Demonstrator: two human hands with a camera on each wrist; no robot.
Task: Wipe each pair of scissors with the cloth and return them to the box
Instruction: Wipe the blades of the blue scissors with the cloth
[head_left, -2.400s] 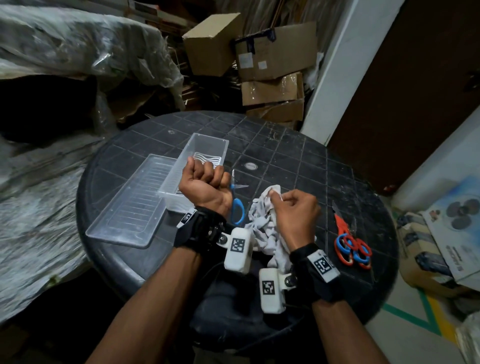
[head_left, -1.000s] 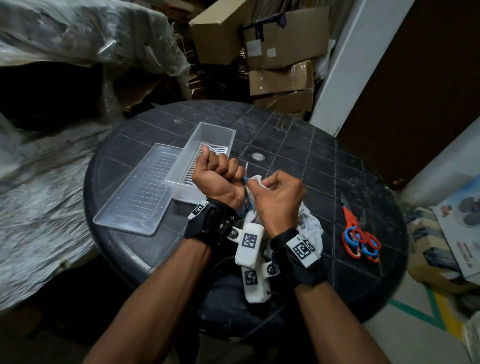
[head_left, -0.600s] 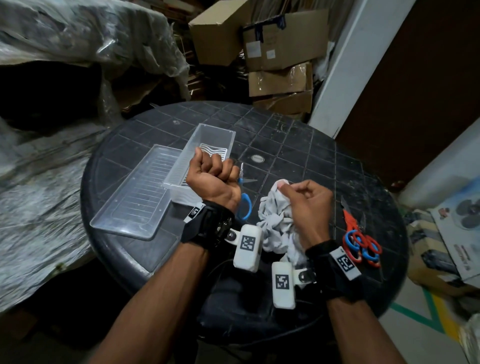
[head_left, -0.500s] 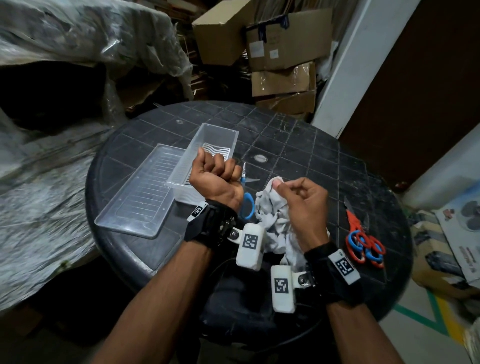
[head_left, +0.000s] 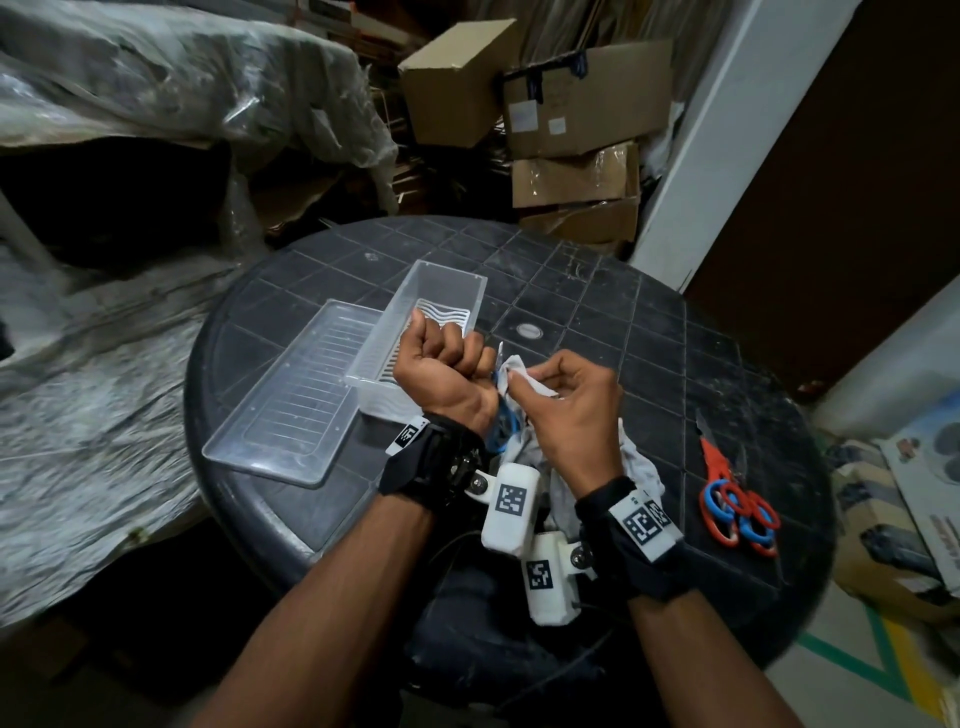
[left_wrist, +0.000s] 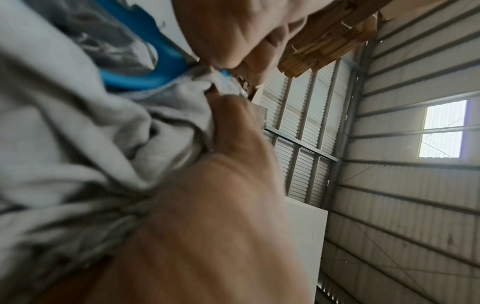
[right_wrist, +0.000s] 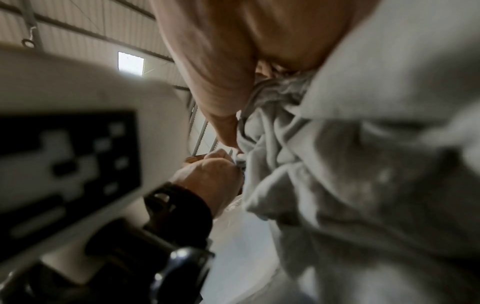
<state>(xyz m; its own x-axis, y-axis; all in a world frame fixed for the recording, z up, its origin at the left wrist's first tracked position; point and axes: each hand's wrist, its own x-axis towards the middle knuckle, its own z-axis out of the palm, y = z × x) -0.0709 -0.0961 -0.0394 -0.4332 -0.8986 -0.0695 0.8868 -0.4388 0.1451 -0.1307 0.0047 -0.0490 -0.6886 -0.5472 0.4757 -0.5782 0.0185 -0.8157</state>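
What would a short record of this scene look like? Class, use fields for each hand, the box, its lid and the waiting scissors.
left hand: grips the blue-handled scissors, blade pointing up
right hand: pinches the cloth against the blade
box: clear, open, no scissors visible inside
lid: flat, left of box
red and blue scissors: on the table, right

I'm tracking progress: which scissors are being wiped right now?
The blue-handled scissors, gripped upright in the left hand while the right hand pinches the cloth on their blade. The red-and-blue pairs lie untouched at the table's right edge.
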